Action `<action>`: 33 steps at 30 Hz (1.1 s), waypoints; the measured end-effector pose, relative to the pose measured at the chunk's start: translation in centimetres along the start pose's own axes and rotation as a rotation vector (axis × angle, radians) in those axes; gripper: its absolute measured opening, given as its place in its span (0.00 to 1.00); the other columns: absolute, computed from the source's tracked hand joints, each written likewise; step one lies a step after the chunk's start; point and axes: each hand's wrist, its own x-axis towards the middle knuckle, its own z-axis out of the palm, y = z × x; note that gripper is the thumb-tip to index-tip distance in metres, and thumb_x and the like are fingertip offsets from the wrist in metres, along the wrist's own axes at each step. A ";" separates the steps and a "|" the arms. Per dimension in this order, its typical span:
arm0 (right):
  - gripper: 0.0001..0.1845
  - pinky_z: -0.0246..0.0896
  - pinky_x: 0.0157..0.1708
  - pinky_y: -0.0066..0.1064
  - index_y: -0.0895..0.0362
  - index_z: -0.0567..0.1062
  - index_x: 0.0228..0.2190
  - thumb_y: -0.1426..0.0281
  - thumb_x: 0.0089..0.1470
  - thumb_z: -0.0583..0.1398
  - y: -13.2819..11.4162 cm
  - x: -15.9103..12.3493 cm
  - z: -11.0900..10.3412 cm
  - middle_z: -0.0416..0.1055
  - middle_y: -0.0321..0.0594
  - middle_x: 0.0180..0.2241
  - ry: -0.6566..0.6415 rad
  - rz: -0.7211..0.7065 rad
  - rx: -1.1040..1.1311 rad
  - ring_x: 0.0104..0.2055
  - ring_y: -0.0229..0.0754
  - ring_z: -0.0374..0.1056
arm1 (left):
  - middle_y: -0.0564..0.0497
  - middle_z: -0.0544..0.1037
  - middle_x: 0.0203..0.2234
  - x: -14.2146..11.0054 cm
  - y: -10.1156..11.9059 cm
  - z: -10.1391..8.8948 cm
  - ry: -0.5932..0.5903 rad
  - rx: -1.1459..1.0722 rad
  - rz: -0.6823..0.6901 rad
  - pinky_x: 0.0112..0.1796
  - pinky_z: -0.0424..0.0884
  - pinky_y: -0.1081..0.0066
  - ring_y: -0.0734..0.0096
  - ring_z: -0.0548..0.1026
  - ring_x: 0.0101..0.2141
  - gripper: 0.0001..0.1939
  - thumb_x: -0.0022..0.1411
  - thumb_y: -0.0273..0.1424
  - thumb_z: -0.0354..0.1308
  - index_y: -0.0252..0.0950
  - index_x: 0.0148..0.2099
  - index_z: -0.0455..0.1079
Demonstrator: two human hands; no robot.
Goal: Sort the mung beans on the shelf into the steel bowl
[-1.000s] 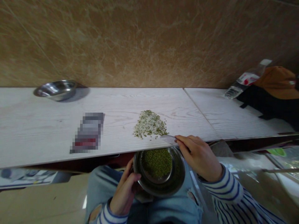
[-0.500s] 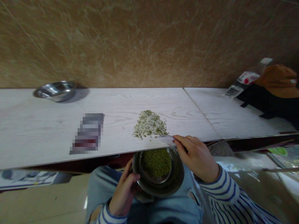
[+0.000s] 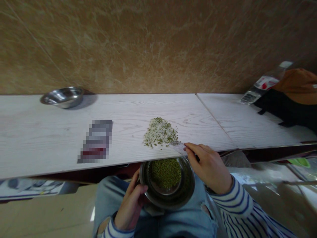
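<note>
My left hand (image 3: 132, 201) grips the left rim of a steel bowl (image 3: 187, 195), thumb on the near side, fingers partly hidden behind it. Green mung beans (image 3: 165, 173) cover the bowl's bottom. The bowl is over my lap, just below the table's front edge. My right hand (image 3: 209, 167) pinches what looks like a clear plastic spoon (image 3: 178, 147), its handle mostly hidden in the fingers. The spoon's tip is at the near right side of a pile of white grains mixed with green beans (image 3: 160, 132) on the table.
An empty steel bowl (image 3: 63, 98) stands at the back left of the white table (image 3: 128, 138). A blurred-out flat item (image 3: 96, 140) lies left of the pile. Far right, a plastic bottle (image 3: 264, 84) leans against a black and brown bag (image 3: 293, 99). The wall rises behind.
The view has shifted slightly, so things on the table appear a little further right. The spoon's tip has moved slightly closer to the pile. Both hands keep their holds.
</note>
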 end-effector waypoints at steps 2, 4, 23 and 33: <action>0.14 0.64 0.39 0.35 0.59 0.72 0.41 0.71 0.57 0.50 -0.1 0.1 0.1 0.75 0.43 0.33 -0.001 -0.001 -0.006 0.35 0.41 0.70 | 0.49 0.75 0.43 0.0 0.0 0.0 -0.001 -0.002 0.001 0.31 0.68 0.67 0.61 0.72 0.38 0.33 0.45 0.26 0.57 0.41 0.56 0.61; 0.14 0.65 0.39 0.35 0.59 0.72 0.41 0.71 0.57 0.50 -0.3 0.3 0.2 0.75 0.44 0.33 -0.014 0.002 -0.017 0.35 0.42 0.70 | 0.49 0.76 0.43 0.0 0.0 0.1 0.000 -0.003 0.000 0.31 0.68 0.67 0.60 0.72 0.39 0.33 0.45 0.26 0.57 0.40 0.56 0.61; 0.13 0.65 0.38 0.33 0.58 0.73 0.40 0.70 0.57 0.51 -1.1 -0.7 -0.7 0.75 0.41 0.33 -0.032 -0.003 0.037 0.35 0.40 0.70 | 0.48 0.75 0.43 0.0 0.2 0.1 -0.033 -0.006 0.003 0.32 0.70 0.66 0.56 0.71 0.43 0.32 0.45 0.26 0.57 0.39 0.56 0.61; 0.13 0.66 0.40 0.35 0.58 0.73 0.41 0.70 0.57 0.51 -0.5 -0.8 -0.3 0.75 0.42 0.34 -0.026 0.047 0.013 0.36 0.41 0.70 | 0.49 0.76 0.42 0.0 0.2 0.1 -0.018 -0.001 0.014 0.32 0.69 0.67 0.59 0.71 0.41 0.31 0.44 0.27 0.57 0.41 0.54 0.64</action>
